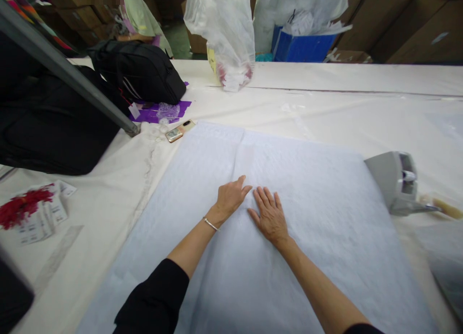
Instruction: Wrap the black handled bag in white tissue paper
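A large pale blue-white plastic sheet or bag lies spread on the table, with a lengthwise fold or seam down its middle. My left hand, with a bracelet at the wrist, rests by that seam; its thumb and index finger are stretched out and apart, while the other fingers are mostly hidden. Just right of it, my right hand lies flat on the sheet, fingers spread. Neither hand shows anything held. A faint lighter strip runs along the seam beyond my fingertips.
A grey tape dispenser stands at the sheet's right edge. To the left are a phone, tags with red strings, black bags and a slanted metal pole. A clear plastic bag and blue box stand behind; a person is back left.
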Demonstrator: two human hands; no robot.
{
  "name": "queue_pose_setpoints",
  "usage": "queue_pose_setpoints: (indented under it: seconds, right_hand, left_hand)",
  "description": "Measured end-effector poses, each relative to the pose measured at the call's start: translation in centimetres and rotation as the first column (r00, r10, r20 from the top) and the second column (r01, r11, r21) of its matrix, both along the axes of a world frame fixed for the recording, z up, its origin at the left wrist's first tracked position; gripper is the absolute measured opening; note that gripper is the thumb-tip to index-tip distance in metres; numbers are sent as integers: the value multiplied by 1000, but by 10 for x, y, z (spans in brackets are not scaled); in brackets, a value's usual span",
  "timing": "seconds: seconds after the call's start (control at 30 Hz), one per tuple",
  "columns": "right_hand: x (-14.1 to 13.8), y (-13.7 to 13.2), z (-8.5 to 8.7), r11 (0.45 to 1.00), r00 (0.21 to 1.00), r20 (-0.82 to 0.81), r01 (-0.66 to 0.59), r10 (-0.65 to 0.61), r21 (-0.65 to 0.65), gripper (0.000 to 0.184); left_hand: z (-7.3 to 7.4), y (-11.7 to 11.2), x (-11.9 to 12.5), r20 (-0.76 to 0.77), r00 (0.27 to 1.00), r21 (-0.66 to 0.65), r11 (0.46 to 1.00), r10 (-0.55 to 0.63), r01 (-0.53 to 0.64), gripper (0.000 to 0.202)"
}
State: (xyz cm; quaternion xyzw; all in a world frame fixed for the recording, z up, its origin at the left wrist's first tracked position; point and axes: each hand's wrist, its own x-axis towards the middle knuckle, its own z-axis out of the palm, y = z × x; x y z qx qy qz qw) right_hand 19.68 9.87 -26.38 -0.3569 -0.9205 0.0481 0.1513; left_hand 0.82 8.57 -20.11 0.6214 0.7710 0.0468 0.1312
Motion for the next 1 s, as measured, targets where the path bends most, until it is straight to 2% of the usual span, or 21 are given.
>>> queue_pose_setpoints:
  seconds: [0.1, 0.17, 0.27, 0.33, 0.73, 1.0]
  right_hand:
    - [0, 0, -1, 1000, 1000, -3, 1, -1, 2, 64]
    - [0, 0, -1, 1000, 1000, -2, 1, -1, 5, 64]
    - [0, 0, -1, 1000, 1000, 7, 3, -3, 4, 64]
    - [0, -1, 0, 1000, 1000, 12, 5, -5, -2, 64]
    - [-1, -1, 2, 1000, 1000, 7, 8, -8, -14, 62]
    - [-4, -1, 1, 999, 1000, -21, 13, -14, -29, 64]
  left_hand:
    - [-15, 8, -14, -100, 977, 207, 956, -191, 208, 50]
    - [-29, 12, -25, -157, 959, 228, 936, -237, 269, 55]
    - [-46, 13, -37, -168, 971, 192, 961, -168, 199, 64]
    - [-51, 12, -40, -166, 979, 185, 972, -118, 148, 66]
    - [-56, 17, -25, -149, 987, 224, 974, 66, -32, 66]
    - [-55, 9, -20, -187, 980, 225, 974, 73, -30, 66]
